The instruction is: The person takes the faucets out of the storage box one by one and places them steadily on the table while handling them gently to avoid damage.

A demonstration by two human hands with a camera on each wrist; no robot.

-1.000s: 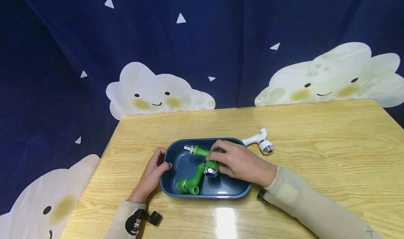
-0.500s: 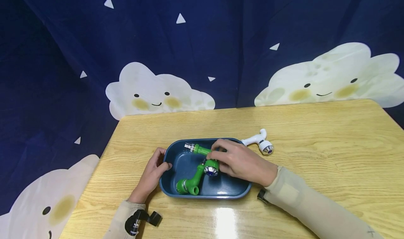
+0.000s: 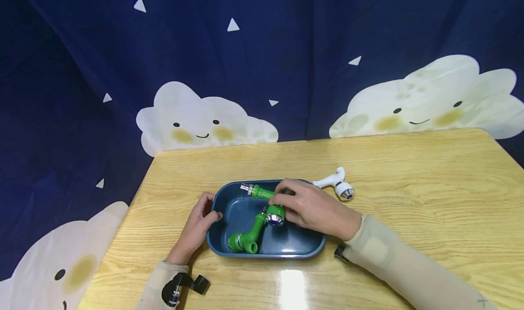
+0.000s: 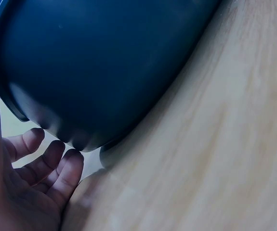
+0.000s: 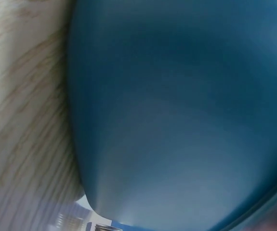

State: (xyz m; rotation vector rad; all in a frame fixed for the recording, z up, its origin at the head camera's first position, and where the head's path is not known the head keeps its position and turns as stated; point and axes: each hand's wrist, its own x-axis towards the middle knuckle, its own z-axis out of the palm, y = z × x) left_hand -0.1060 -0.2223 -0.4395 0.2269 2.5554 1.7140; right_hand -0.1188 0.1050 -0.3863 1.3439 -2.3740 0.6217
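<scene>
A blue basin (image 3: 286,255) stands on the wooden table. My left hand (image 3: 197,226) grips its left end, thumb over the rim and fingers outside; in the left wrist view the fingers (image 4: 66,175) curl against the outer wall (image 4: 99,72). Inside the basin, my right hand (image 3: 313,208) pinches a green tap (image 3: 276,212) with a chrome cap and a metal nozzle at its upper left. Below it, a second green tap (image 3: 254,231) lies toward the basin's front left. In the right wrist view the basin's outside (image 5: 177,120) hides most of the right hand.
A white tap (image 3: 338,182) lies on the table (image 3: 430,200) by the basin's back right corner. Behind the table hangs a dark blue curtain (image 3: 204,50) with smiling clouds. A black strap (image 3: 186,282) is on the left wrist.
My right hand has shifted very slightly up and to the right in the basin, and the green tap's chrome cap has moved with it. The left hand stays on the rim.
</scene>
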